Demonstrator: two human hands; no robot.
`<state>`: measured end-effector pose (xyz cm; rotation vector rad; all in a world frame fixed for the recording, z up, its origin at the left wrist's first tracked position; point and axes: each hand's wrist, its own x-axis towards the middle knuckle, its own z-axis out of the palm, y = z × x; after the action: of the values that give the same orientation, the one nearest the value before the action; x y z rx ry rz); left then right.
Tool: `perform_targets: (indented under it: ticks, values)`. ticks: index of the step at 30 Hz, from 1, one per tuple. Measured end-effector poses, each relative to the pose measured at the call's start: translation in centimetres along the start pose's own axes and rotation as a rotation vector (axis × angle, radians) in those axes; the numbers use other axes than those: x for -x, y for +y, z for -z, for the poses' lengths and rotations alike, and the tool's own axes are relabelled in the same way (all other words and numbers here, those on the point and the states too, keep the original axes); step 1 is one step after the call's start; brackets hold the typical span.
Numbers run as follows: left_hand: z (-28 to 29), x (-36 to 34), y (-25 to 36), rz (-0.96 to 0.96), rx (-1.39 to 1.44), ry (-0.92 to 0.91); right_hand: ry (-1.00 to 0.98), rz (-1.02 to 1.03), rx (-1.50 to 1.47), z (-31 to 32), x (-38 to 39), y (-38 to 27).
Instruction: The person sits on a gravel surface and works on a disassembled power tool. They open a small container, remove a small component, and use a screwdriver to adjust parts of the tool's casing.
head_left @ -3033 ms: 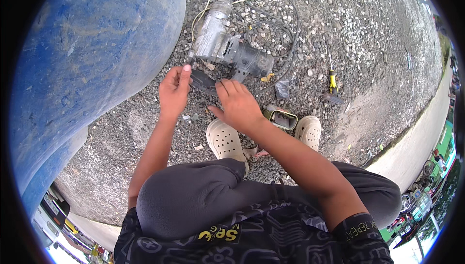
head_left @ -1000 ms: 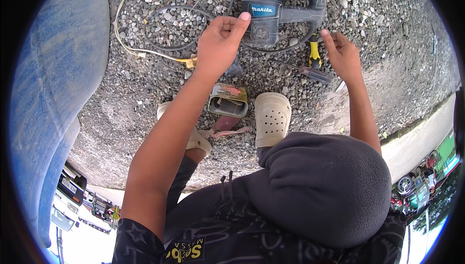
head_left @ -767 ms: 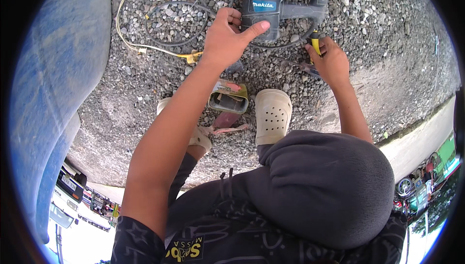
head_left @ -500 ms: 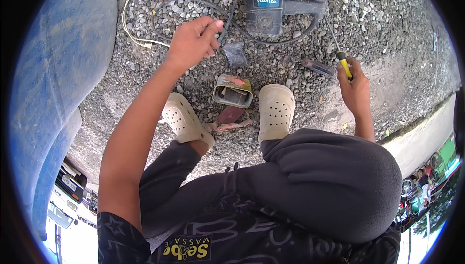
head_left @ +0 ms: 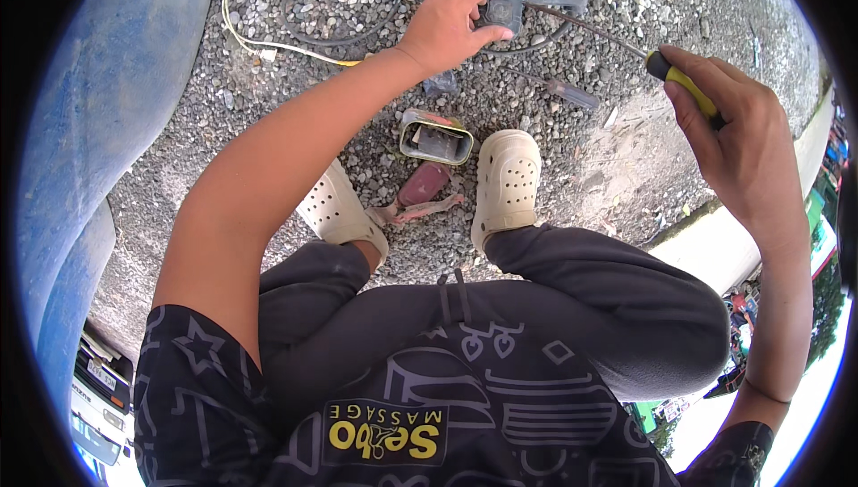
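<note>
The fingers and thumb of my left hand [head_left: 451, 27] grip the near end of a dark power tool [head_left: 505, 13] with a blue label, lying at the top of the view. In my right hand [head_left: 746, 130] is a screwdriver [head_left: 693, 89] with a yellow and black handle. Its long shaft points left, and the tip meets the tool's housing by the handle joint. Below the tool, a second screwdriver [head_left: 572, 94] with a clear handle lies on the gravel. A small grey plastic bag [head_left: 440, 85] is partly hidden under my left forearm.
Between my beige clogs [head_left: 507, 179] stands an open tin [head_left: 436, 158] with dark pieces inside. A reddish piece [head_left: 424, 183] and a pale strip of cloth lie beside it. Loops of dark and pale cable [head_left: 344, 43] lie at upper left, near a large blue surface [head_left: 116, 85].
My left hand has moved right onto the power tool. My right hand has swung up and outward with the screwdriver, whose tip is now at the housing.
</note>
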<state>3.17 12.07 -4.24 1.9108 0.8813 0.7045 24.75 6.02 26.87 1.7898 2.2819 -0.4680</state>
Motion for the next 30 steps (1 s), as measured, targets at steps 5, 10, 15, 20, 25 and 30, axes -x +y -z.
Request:
perform_targets:
  ticks: [5, 10, 15, 20, 25, 30]
  values:
    - [0.1, -0.3, -0.8, -0.043, 0.065, -0.001, -0.13, 0.051, 0.078, -1.3, -2.6, -2.6]
    - [0.7, -0.1, -0.2, 0.032, 0.222, -0.02, -0.125, -0.005, 0.081, -2.1, -2.8, -3.3]
    - [1.2, -0.3, 0.0, 0.015, 0.22, -0.026, -0.087, 0.085, 0.064, -2.5, -3.3, -3.0]
    - [1.1, -0.2, -0.2, -0.013, 0.207, -0.009, -0.094, 0.021, 0.086, -2.3, -3.5, -3.6]
    - [0.9, -0.2, -0.4, -0.006, 0.199, -0.018, -0.109, 0.06, 0.136, -2.4, -3.9, -3.9]
    - [0.9, -0.2, -0.5, -0.048, 0.147, 0.002, -0.106, 0.071, 0.15, -2.2, -4.2, -4.1]
